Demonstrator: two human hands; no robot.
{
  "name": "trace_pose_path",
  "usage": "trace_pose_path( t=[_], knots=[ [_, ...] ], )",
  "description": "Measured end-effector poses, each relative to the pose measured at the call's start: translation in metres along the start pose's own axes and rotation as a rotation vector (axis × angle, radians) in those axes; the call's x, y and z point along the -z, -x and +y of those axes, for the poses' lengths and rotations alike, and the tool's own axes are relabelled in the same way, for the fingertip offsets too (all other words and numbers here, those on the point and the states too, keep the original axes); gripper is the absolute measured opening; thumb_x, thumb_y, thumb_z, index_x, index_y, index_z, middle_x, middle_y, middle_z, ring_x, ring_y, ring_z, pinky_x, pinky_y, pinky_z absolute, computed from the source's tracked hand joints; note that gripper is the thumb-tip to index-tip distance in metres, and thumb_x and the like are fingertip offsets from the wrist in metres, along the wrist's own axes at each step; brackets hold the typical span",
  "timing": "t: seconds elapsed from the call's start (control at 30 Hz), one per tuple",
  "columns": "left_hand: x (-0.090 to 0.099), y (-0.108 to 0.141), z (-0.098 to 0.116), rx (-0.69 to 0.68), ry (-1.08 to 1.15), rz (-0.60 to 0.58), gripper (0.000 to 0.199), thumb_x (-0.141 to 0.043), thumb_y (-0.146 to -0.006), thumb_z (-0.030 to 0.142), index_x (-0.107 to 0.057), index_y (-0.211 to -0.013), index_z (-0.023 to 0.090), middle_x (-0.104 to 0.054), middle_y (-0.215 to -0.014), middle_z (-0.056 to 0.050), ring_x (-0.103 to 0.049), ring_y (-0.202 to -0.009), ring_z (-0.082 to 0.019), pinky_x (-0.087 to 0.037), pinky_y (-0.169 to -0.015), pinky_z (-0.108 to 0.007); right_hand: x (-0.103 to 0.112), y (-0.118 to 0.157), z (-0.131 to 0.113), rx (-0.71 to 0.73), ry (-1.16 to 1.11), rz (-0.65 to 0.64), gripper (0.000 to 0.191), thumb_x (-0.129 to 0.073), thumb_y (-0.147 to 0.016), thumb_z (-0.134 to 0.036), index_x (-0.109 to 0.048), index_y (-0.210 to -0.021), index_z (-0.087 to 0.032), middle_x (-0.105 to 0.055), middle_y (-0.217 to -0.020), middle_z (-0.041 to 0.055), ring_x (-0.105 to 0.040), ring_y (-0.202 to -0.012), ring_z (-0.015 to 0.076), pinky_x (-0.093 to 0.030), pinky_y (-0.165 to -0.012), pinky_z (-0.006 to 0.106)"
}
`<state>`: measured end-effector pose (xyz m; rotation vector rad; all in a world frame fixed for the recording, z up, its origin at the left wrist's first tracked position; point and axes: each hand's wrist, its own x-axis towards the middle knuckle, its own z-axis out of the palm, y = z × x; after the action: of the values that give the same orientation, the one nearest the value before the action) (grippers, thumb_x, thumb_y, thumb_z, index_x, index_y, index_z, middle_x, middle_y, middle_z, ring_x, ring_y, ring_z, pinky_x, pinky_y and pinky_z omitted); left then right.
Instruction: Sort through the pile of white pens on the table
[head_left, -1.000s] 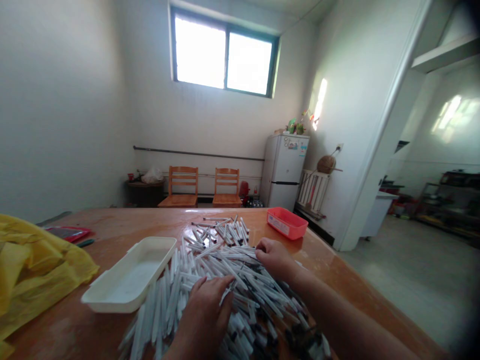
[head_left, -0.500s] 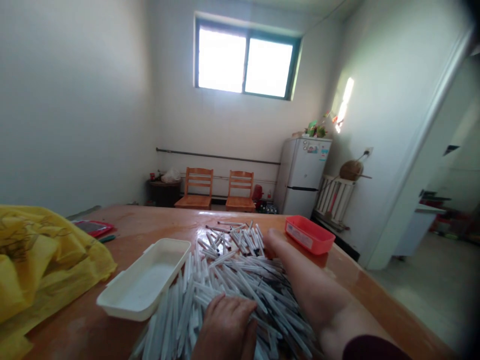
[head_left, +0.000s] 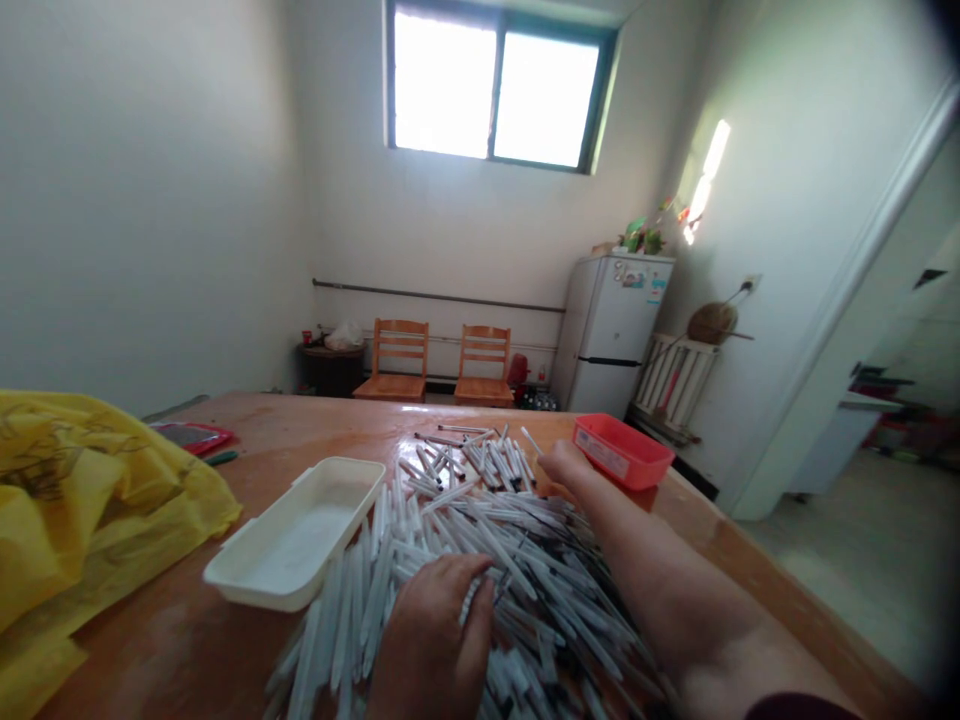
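Note:
A large heap of clear and whitish pen barrels (head_left: 360, 600) spreads across the table in front of me. My left hand (head_left: 439, 625) is closed over the near part of the heap, thumb and forefinger pinching a small whitish pen part (head_left: 470, 597), mostly hidden by the fingers. Farther off, my right hand (head_left: 562, 465) pinches a short white pen piece (head_left: 530, 440) that points up and left. Beside it lies a group of shorter whitish pen pieces with dark ends (head_left: 495, 465). Dark, thin pieces (head_left: 600, 560) show among the barrels on the right.
Left of the heap stands a cream plastic tray (head_left: 292, 545). A red plastic basket (head_left: 626, 450) sits beyond my right hand. A yellow plastic bag (head_left: 97, 500) covers the table's left side, near a red packet (head_left: 191, 436). Chairs and a refrigerator (head_left: 619, 320) stand behind.
My view has tilted slightly down. My right hand has lifted a little, and the white piece now shows in its fingers. My left hand has turned, its thumb and forefinger now pinching a whitish part.

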<state>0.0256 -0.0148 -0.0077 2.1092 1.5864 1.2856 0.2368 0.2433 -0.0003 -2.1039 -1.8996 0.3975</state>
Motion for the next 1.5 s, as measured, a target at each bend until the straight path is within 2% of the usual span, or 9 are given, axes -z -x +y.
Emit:
trace_pose_path(
  t=[0.13,0.27,0.4,0.5,0.83,1.03,1.17,1.37,1.5],
  knots=[
    [0.005,-0.002,0.003,0.245,0.246,0.045,0.032,-0.055,-0.092,0.041,-0.071,-0.112,0.023,-0.073,-0.113,-0.010,-0.066,-0.107,-0.028,-0.049,-0.096,-0.043,0.026,0.051,0.003,0.037,-0.283,-0.115,0.026,-0.059,-0.098,-0.035,-0.064,-0.111,-0.012,-0.068,-0.103,0.0070,-0.066,-0.082,0.0161,-0.057,-0.072,0.031],
    [0.007,-0.007,0.004,0.447,0.557,0.072,0.039,-0.061,-0.087,0.048,-0.069,-0.115,0.021,-0.072,-0.115,-0.010,-0.065,-0.109,-0.027,-0.046,-0.099,-0.042,0.042,0.135,0.009,0.134,-0.542,-0.208,0.015,-0.051,-0.092,-0.022,-0.061,-0.099,-0.013,-0.072,-0.083,0.0038,-0.059,-0.055,0.0082,-0.040,-0.047,0.019],
    [0.008,-0.009,0.007,0.618,0.950,0.093,0.049,-0.064,-0.085,0.050,-0.063,-0.124,0.020,-0.071,-0.117,-0.010,-0.066,-0.103,-0.022,-0.048,-0.093,-0.037,0.043,0.218,0.018,0.177,-0.821,-0.388,0.013,-0.055,-0.084,-0.029,-0.056,-0.089,-0.017,-0.071,-0.070,0.0014,-0.050,-0.043,0.0068,-0.026,-0.039,0.018],
    [0.010,-0.010,0.010,0.645,1.137,0.092,0.049,-0.065,-0.086,0.048,-0.061,-0.125,0.019,-0.070,-0.115,-0.010,-0.067,-0.095,-0.019,-0.050,-0.084,-0.033,0.035,0.255,0.022,0.144,-1.066,-0.551,0.016,-0.060,-0.079,-0.030,-0.053,-0.086,-0.018,-0.067,-0.061,-0.0010,-0.045,-0.038,0.0061,-0.020,-0.038,0.018],
    [0.011,-0.006,0.025,0.543,1.175,-0.042,0.035,-0.073,-0.080,0.043,-0.070,-0.105,0.018,-0.073,-0.097,-0.007,-0.065,-0.079,-0.015,-0.047,-0.070,-0.026,0.013,0.272,0.027,0.187,-1.313,-0.712,0.039,-0.059,-0.088,-0.052,-0.065,-0.096,-0.014,-0.047,-0.048,-0.0080,-0.028,-0.036,0.0047,-0.017,-0.038,0.019],
    [0.010,-0.004,0.030,0.576,1.256,-0.114,0.034,-0.075,-0.080,0.038,-0.069,-0.109,0.019,-0.071,-0.091,-0.004,-0.062,-0.077,-0.012,-0.048,-0.074,-0.025,0.010,0.278,0.025,0.232,-1.500,-0.887,0.036,-0.053,-0.093,-0.047,-0.067,-0.091,-0.014,-0.029,-0.041,-0.0117,-0.017,-0.035,0.0064,-0.020,-0.038,0.020],
    [0.005,-0.003,0.035,0.599,1.221,-0.022,0.024,-0.078,-0.077,0.037,-0.067,-0.088,0.018,-0.067,-0.082,0.001,-0.059,-0.075,-0.010,-0.048,-0.074,-0.023,0.008,0.278,0.023,0.303,-1.329,-0.712,0.039,-0.052,-0.093,-0.052,-0.063,-0.084,-0.016,-0.032,-0.042,-0.0101,-0.020,-0.036,0.0074,-0.016,-0.038,0.022],
    [0.001,-0.005,0.026,0.674,0.957,0.183,0.038,-0.081,-0.067,0.048,-0.061,-0.076,0.017,-0.057,-0.064,0.004,-0.049,-0.059,-0.009,-0.040,-0.056,-0.021,0.007,0.290,0.023,0.570,-0.516,-0.103,0.034,-0.047,-0.097,-0.045,-0.059,-0.079,-0.019,-0.057,-0.067,0.0005,-0.049,-0.059,0.0127,-0.025,-0.054,0.026],
    [0.012,-0.012,0.012,0.750,0.886,0.361,0.045,-0.084,-0.059,0.052,-0.061,-0.078,0.018,-0.059,-0.065,0.004,-0.051,-0.058,-0.010,-0.040,-0.054,-0.021,0.007,0.294,0.026,0.610,-0.411,-0.078,0.030,-0.045,-0.098,-0.043,-0.057,-0.082,-0.021,-0.063,-0.072,0.0014,-0.054,-0.063,0.0143,-0.027,-0.056,0.026]
  ],
)
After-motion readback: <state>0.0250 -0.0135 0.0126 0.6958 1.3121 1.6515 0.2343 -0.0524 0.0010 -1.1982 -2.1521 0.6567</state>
